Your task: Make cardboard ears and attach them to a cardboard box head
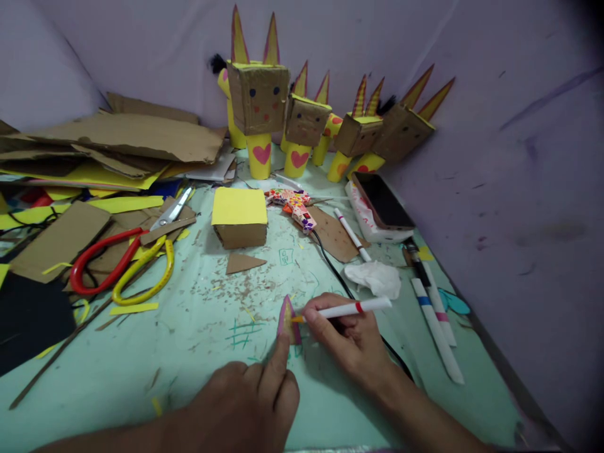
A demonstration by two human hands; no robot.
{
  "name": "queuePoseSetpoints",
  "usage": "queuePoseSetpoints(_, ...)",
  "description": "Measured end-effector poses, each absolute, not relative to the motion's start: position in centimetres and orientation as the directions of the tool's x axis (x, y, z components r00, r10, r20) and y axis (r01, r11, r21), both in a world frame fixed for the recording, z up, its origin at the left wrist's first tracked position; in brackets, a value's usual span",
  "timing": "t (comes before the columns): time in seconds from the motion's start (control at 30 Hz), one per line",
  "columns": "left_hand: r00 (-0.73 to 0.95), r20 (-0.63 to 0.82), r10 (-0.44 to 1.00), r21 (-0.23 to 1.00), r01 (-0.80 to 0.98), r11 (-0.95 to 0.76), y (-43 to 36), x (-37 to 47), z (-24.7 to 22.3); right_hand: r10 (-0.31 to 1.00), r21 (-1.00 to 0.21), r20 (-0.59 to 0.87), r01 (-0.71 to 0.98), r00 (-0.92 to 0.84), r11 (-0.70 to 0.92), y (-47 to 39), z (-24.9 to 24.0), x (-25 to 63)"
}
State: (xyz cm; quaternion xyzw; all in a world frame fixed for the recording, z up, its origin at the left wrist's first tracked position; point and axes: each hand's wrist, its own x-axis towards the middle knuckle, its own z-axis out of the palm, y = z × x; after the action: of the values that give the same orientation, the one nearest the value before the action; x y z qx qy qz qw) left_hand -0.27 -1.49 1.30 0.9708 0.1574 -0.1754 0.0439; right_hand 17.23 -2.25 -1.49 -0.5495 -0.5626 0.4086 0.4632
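Observation:
A small cardboard triangle (289,318) with purple edges and yellow colouring lies on the green tabletop, tip pointing away from me. The index fingertip of my left hand (257,390) presses on its lower edge, holding it down, while the other fingers are curled. My right hand (346,333) grips a white marker (349,309) with a red band. The marker's orange tip touches the right side of the triangle. Beyond my hands stands a cardboard box (240,217) with a yellow top, and a loose cardboard scrap (245,263) lies in front of it.
Red-and-yellow-handled scissors (141,245) lie among cardboard scraps at left. A flowered glue gun (293,204) trails a black cord past my right hand. Several cardboard animal figures (259,97) stand by the wall. Markers (436,330), crumpled tissue (374,278) and a phone (383,200) are at right.

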Motion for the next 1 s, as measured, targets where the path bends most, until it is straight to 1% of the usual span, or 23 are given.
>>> queuePoseSetpoints(0.07,0.885,-0.363,0.292,0.031,0.325,-0.945,-1.46,-0.20,1.49,0.998,-0.968,0.053,0.245,0.023,0.045,-2.50,-1.51,17.35)
queuePoseSetpoints(0.17,0.884,-0.365,0.293,0.044,0.331,-0.943,-1.45,-0.21,1.55,0.997,-0.974,0.016,0.228,0.080,-0.002,-3.03,-1.66,17.64)
queuePoseSetpoints(0.27,0.882,-0.366,0.296,0.028,0.329,-0.944,-1.46,-0.23,1.42,0.989,-0.980,-0.058,0.182,0.136,-0.083,-3.35,-1.65,17.82)
queuePoseSetpoints(0.33,0.878,-0.386,0.283,0.031,0.319,-0.947,-1.47,-0.22,1.35,0.982,-0.978,-0.121,0.150,0.145,-0.142,-3.31,-1.50,17.81)
queuePoseSetpoints(0.4,0.872,-0.406,0.274,0.050,0.321,-0.946,-1.45,-0.20,1.33,0.979,-0.979,-0.148,0.121,0.140,-0.165,-3.12,-1.38,17.76)
queuePoseSetpoints(0.5,0.869,-0.404,0.287,0.060,0.338,-0.939,-1.37,-0.17,1.37,0.989,-0.985,-0.095,0.131,0.110,-0.109,-2.82,-1.66,17.79)
queuePoseSetpoints(0.6,0.874,-0.394,0.284,0.073,0.338,-0.938,-1.22,-0.10,1.46,0.989,-0.985,-0.014,0.167,0.149,-0.039,-2.72,-2.20,17.95)
queuePoseSetpoints(0.7,0.870,-0.396,0.294,0.080,0.352,-0.933,-1.14,0.01,1.55,0.989,-0.978,0.025,0.210,0.148,-0.007,-2.67,-2.33,18.05)
queuePoseSetpoints(0.8,0.877,-0.364,0.313,0.051,0.354,-0.934,-1.31,0.03,1.52,0.994,-0.966,0.032,0.259,0.108,0.003,-2.58,-2.16,17.99)
queuePoseSetpoints(0.9,0.889,-0.322,0.325,0.005,0.345,-0.939,-1.59,-0.06,1.34,0.995,-0.962,0.026,0.272,0.093,-0.001,-2.51,-2.13,17.88)
queuePoseSetpoints(1.0,0.892,-0.336,0.302,0.010,0.324,-0.946,-1.65,-0.11,1.25,0.997,-0.966,0.018,0.259,0.073,-0.001,-2.53,-2.26,17.85)
